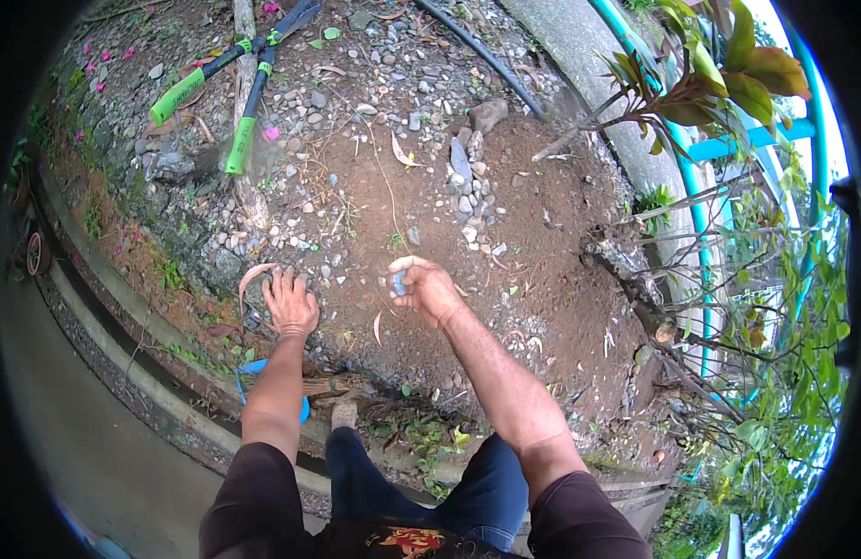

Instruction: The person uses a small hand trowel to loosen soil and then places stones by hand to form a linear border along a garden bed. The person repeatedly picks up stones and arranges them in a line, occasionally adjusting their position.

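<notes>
My right hand (425, 290) grips a small blue-grey stone (400, 281) between thumb and fingers, over bare brown soil (364, 230). To its left, my left hand (289, 304) rests palm down on the ground with its fingers apart; what lies under the palm is hidden. A curled dry leaf (251, 279) lies beside its fingers. Loose pebbles (231, 241) are scattered beyond that hand. Farther out, in front of my right hand, a narrow pile of grey stones (465, 199) runs across the soil.
Green-gripped loppers (245, 91) lie across a weathered branch (244, 150) at upper left. A black hose (483, 56) reaches the soil near a large rock (488, 115). A cut stump (633, 286) and leafy shrub stand right, by a turquoise railing (696, 189). A blue plastic container (252, 370) sits under my left forearm.
</notes>
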Demonstrator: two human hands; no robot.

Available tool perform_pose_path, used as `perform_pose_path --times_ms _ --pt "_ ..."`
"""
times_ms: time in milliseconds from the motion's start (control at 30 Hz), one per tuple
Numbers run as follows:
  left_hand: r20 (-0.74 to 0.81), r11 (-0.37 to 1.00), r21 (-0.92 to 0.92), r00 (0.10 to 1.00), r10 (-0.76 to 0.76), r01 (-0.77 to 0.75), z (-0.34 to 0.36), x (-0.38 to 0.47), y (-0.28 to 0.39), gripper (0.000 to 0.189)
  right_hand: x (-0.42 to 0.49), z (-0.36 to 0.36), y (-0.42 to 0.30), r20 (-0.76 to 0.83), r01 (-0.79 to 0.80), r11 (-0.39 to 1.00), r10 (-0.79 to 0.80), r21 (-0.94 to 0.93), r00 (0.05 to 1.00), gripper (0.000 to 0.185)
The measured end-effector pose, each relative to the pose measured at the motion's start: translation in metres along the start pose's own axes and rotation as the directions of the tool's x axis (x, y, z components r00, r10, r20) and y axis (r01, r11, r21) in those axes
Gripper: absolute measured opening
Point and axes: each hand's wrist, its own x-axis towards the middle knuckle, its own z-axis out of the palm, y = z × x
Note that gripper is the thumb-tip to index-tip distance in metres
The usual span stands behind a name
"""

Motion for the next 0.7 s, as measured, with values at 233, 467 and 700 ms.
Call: perform_pose_path --times_ms 233,467,700 --pt "-0.130 0.978 -0.174 0.982 -0.137 0.113 -0.006 0.015 0.017 0.054 -0.118 -0.136 -0.078 -0.171 -0.033 0.857 -0.065 -0.515 0.983 0.011" --pt "-0.090 0.922 -0.379 0.995 0.042 -0.073 -0.047 0.053 0.069 0.048 0.023 -0.132 -0.025 -0.148 0.005 0.496 -0.269 -0.869 0.952 0.022" --pt "0.051 0.892 -0.451 0.999 -0.001 0.024 -0.048 0.070 0.116 0.035 0.131 -0.092 0.012 -0.075 0.018 0.227 -0.393 -0.974 0.916 0.040"
